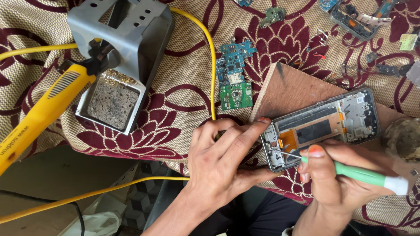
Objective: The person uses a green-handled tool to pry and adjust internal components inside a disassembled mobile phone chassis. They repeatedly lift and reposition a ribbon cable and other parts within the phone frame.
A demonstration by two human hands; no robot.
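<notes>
From the head camera, looking down, the opened phone frame [321,128] lies slantwise on a bare wooden board [288,89] set over a maroon-and-cream patterned cloth [183,91]; the board seems there to give a hard, flat bed under the work. The left hand [223,159] rests beside the frame's lower left corner, fingers curled narrow, with a fingertip pressed against the frame's edge, apparently to keep it from sliding. It closes on nothing that I can make out, though a yellow cable [212,65] runs down under it.

The right hand [326,181] is wrapped round a green-handled screwdriver [363,175], held low like a pen, its thin metal shaft pointing left with the tip inside the frame's lower end, near the orange flex strip [291,137]. That grip looks chosen for fine control.

Further off on the cloth, a blue circuit board [234,61] and a green circuit board [236,96] lie just above the left hand, touching each other. At upper left a grey metal soldering stand [127,30] holds a yellow soldering iron [39,113], parked well clear, with a worn sponge tray [111,101] at its foot. Another stripped phone [356,19] and small parts sit at upper right, and a round glass jar [402,139] is at the board's right end.
</notes>
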